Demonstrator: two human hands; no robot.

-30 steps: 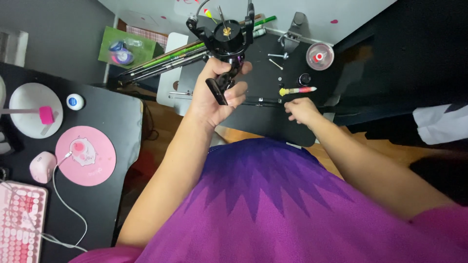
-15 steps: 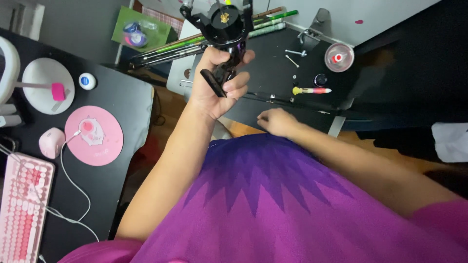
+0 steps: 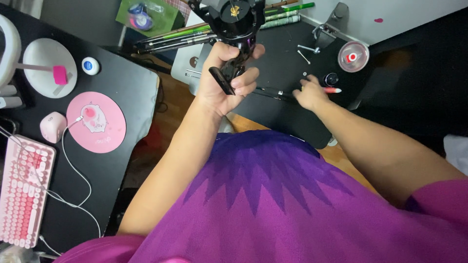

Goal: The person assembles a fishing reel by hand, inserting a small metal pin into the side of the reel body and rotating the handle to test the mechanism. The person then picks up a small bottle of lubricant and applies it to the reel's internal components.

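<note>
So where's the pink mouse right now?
In the head view the pink mouse lies on the black desk at far left, touching the left edge of the round pink mouse pad, just above the pink keyboard.

A black desk [image 3: 117, 165] fills the left side, carrying a pink keyboard [image 3: 22, 195], a pink mouse [image 3: 52, 126], a round pink mat [image 3: 96, 122] and a white lamp base [image 3: 44, 63]. A second black desk [image 3: 282, 112] stands ahead against a white wall [image 3: 409, 14]. Wooden floor [image 3: 170, 97] shows between them.
</note>
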